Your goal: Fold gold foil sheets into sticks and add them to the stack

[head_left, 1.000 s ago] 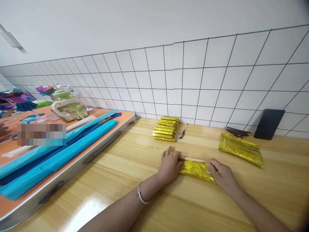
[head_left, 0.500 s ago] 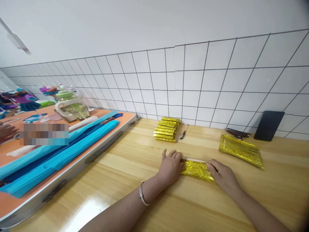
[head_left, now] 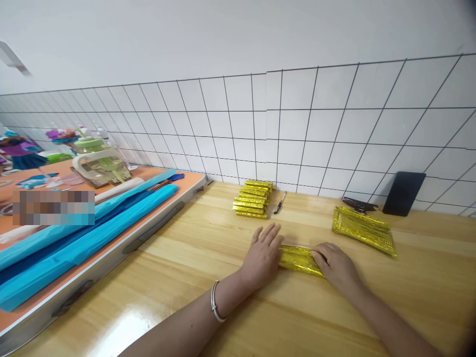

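A shiny gold foil strip [head_left: 300, 260] lies flat on the wooden table between my two hands, with a thin pale edge along its far side. My left hand [head_left: 262, 258] rests at its left end, the fingers stretched out and spread, the thumb side against the foil. At the right end, my right hand [head_left: 336, 267] is closed, with thumb and bent fingers pinching the foil. Beyond my left hand sits a stack of narrow folded gold strips [head_left: 253, 199]. To the right lies a bundle of flat gold foil [head_left: 363, 231] held by a black clip [head_left: 359, 205].
A pen [head_left: 280, 203] lies beside the stack. A dark phone-like slab [head_left: 404, 193] leans on the tiled wall [head_left: 230, 129]. On the left, an orange-topped table [head_left: 189, 179] carries long blue paper rolls [head_left: 122, 223], a green-lidded jug [head_left: 98, 161] and dolls [head_left: 22, 151].
My left hand's fingers have lifted and spread more. My right hand still pinches the foil. The whole view has shifted slightly, so things appear further left.
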Demonstrator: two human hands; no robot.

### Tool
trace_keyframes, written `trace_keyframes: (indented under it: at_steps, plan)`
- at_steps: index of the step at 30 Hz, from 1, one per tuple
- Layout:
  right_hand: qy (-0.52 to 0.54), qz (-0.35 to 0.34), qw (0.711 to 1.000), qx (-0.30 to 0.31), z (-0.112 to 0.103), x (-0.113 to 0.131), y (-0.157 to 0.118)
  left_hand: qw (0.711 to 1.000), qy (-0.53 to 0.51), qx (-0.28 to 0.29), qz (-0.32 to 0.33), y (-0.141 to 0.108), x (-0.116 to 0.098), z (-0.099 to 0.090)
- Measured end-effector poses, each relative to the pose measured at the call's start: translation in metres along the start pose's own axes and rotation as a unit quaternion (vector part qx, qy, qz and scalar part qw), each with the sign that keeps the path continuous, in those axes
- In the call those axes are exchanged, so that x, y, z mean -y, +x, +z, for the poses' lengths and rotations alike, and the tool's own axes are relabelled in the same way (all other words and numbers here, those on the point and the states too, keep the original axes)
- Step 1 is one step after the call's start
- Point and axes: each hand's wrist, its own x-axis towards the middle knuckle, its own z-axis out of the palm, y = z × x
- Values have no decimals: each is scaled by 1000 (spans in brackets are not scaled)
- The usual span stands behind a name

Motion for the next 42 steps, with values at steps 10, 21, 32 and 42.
trace_keyframes:
  at_steps: [10,21,32,42]
  plan:
    - [-16,22,1000,0,-5,4,4,974,-63,151,158,-10,-22,5]
    - [-53,53,997,-21,-1,-2,4,977,-38,148,150,-13,-27,2]
    - [-38,-114,991,53,20,51,-19,983,-34,105,144,-17,-30,6]
    - [-88,-100,985,112,4,34,-34,965,-68,146,209,-19,4,-6]
